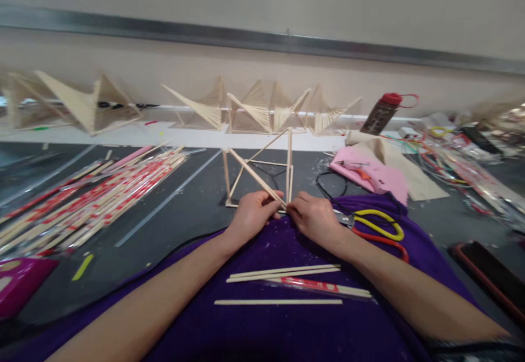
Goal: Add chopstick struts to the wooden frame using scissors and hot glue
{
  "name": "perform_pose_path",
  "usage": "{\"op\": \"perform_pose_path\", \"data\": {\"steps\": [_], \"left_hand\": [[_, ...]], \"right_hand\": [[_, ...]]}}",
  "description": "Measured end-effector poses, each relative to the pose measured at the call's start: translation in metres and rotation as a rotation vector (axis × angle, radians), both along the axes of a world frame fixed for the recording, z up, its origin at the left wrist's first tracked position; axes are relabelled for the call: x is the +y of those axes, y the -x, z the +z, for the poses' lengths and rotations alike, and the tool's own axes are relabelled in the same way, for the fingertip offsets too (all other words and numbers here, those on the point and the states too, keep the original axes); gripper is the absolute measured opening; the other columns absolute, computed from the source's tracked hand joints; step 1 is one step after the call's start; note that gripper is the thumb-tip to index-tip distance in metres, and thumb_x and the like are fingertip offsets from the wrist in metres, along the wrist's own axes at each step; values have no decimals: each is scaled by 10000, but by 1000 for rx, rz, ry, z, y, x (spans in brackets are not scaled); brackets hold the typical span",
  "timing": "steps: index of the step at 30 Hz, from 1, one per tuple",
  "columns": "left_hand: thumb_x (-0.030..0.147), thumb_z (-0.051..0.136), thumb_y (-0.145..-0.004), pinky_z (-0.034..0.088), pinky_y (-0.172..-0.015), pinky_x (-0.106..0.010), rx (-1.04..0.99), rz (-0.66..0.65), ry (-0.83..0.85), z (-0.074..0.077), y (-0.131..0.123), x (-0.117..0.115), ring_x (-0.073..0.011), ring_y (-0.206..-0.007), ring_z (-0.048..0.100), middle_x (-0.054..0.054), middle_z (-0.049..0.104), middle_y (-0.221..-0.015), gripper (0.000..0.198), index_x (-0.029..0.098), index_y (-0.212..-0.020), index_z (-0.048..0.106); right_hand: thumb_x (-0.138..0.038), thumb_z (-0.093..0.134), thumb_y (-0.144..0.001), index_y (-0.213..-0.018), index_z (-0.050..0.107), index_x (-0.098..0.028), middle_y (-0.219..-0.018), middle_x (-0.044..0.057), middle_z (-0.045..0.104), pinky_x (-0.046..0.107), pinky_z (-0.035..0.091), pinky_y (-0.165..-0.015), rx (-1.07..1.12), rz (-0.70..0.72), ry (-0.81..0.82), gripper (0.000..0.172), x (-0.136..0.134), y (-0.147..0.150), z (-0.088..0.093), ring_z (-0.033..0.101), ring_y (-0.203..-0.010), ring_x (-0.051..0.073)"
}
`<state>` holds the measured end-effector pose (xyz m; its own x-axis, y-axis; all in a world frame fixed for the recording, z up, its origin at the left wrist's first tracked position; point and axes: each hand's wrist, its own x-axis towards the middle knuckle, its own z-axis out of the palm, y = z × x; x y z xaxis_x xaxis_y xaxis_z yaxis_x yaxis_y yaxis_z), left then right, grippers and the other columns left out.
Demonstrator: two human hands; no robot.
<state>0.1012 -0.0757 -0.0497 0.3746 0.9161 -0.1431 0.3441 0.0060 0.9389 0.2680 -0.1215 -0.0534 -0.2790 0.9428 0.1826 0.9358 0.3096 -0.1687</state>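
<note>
A frame of thin wooden sticks point(257, 171) stands on the dark table just beyond a purple cloth point(287, 318). My left hand point(251, 214) is closed around the frame's near corner from the left. My right hand point(315, 217) pinches the same corner from the right, fingertips touching the sticks. Several loose wooden sticks point(283, 270) lie on the purple cloth between my forearms, one partly in a red-printed wrapper point(311, 284).
A pile of wrapped chopsticks point(94, 198) lies at the left. Yellow- and red-handled scissors point(379, 228) rest right of my right hand, with a pink cloth point(371, 173) behind. Finished stick-and-thread models point(254, 107) line the back wall beside a red-capped bottle point(381, 113). A dark phone point(488, 277) lies at the right.
</note>
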Motion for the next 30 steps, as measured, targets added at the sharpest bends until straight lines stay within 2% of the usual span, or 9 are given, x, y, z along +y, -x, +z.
{"op": "perform_pose_path", "data": {"steps": [6, 9, 11, 15, 17, 20, 25, 27, 30], "left_hand": [[360, 632, -733, 386, -444, -166, -43, 27, 54, 6, -3, -1, -107, -530, 578, -28, 662, -628, 375, 126, -1025, 656], [366, 625, -737, 373, -435, -160, -58, 21, 52, 6, -4, -1, -106, -556, 584, -45, 676, -685, 366, 122, -1007, 657], [367, 622, -738, 369, -429, -162, -52, 22, 44, 5, -4, -1, -104, -543, 574, -41, 669, -673, 366, 126, -1012, 656], [374, 620, -739, 366, -422, -166, -21, 20, 25, 3, -2, 1, -89, -477, 532, -13, 653, -617, 385, 150, -1051, 652], [379, 616, -744, 364, -419, -164, -7, 7, 14, 3, -1, 2, -85, -470, 524, -13, 655, -619, 390, 153, -1060, 650], [379, 609, -751, 373, -426, -160, -7, 7, -1, 2, -1, 3, -93, -507, 548, -24, 664, -644, 387, 148, -1058, 648], [366, 568, -777, 401, -443, -167, -29, 7, 14, 1, -1, -4, -114, -568, 600, -37, 673, -673, 361, 137, -1045, 650], [346, 559, -787, 406, -451, -164, -62, 1, 19, -1, -1, -6, -111, -581, 611, -40, 674, -702, 342, 132, -1040, 644], [329, 556, -791, 406, -445, -161, -61, 8, 29, -5, 1, -5, -113, -579, 616, -31, 655, -663, 335, 137, -1054, 637]], "right_hand": [[-305, 397, -905, -928, 656, -206, -881, 46, 655, 233, 368, -609, -73, -67, -26, 278, 0, -18, 36, 602, -744, 141], [-311, 425, -885, -945, 675, -215, -858, 34, 685, 230, 385, -650, -13, -192, -30, 274, 1, -65, 57, 607, -754, 138], [-346, 423, -880, -955, 687, -227, -872, 38, 698, 246, 384, -653, -8, -371, -61, 299, 3, -108, 64, 607, -755, 153], [-460, 477, -808, -928, 708, -198, -886, 101, 698, 281, 361, -612, -62, -794, 38, 370, 6, -184, 54, 609, -804, 221], [-514, 495, -778, -905, 710, -198, -860, 89, 699, 268, 358, -600, -2, -807, 146, 403, 8, -202, 41, 610, -787, 207], [-546, 526, -735, -927, 699, -200, -880, 70, 694, 248, 350, -581, 36, -779, 194, 432, 14, -206, 25, 606, -766, 182], [-495, 536, -729, -737, 663, -154, -759, 122, 663, 299, 339, -557, 56, -730, 240, 364, 23, -200, 18, 588, -696, 232], [-492, 513, -757, -781, 637, -153, -775, 153, 653, 328, 357, -557, 82, -755, 213, 362, 25, -206, 15, 588, -690, 257], [-468, 545, -760, -774, 589, -213, -668, 98, 633, 352, 394, -551, 270, -763, 74, 260, 22, -214, 12, 582, -628, 248]]}}
